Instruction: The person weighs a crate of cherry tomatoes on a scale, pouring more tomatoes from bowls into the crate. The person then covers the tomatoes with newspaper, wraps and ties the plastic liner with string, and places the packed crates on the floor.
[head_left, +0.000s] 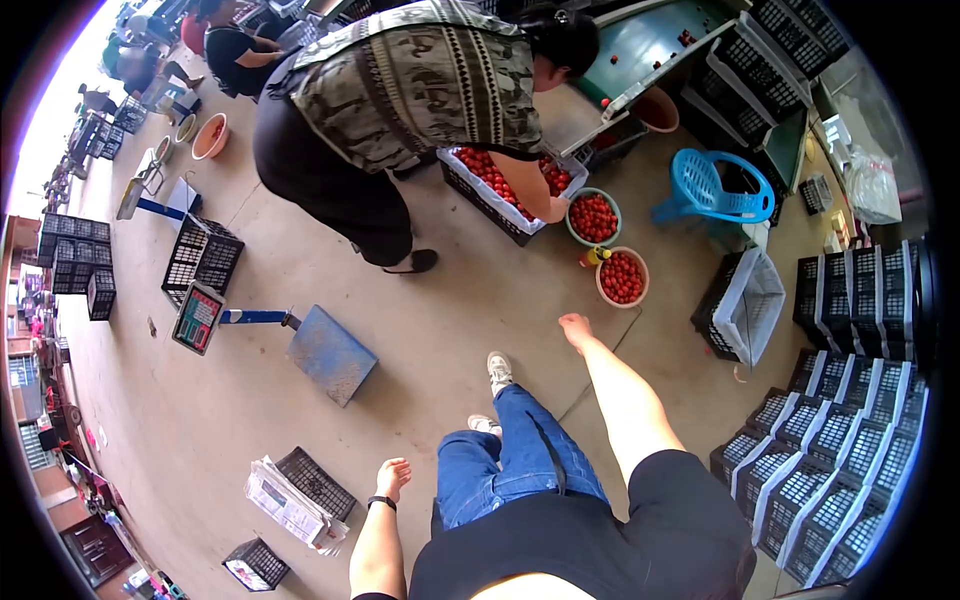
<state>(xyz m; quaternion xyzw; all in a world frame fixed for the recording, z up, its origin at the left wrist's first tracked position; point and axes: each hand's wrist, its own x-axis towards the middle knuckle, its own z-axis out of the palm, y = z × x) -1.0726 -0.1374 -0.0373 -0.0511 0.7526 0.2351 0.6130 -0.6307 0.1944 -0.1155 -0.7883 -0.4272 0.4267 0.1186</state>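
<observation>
A person stands on a warehouse floor, left hand empty, its fingers loosely parted; the right hand shows fingers curled inward, any hold impossible to tell. Nearest it, a pink bowl of red fruit sits on the floor beside a green bowl. So close, short steps and arms held clear of the stooping co-worker look wisest.

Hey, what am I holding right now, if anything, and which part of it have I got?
Nothing that shows: your left hand is empty, its fingers loosely bent, and your right hand is curled with no object visible in it.
</observation>
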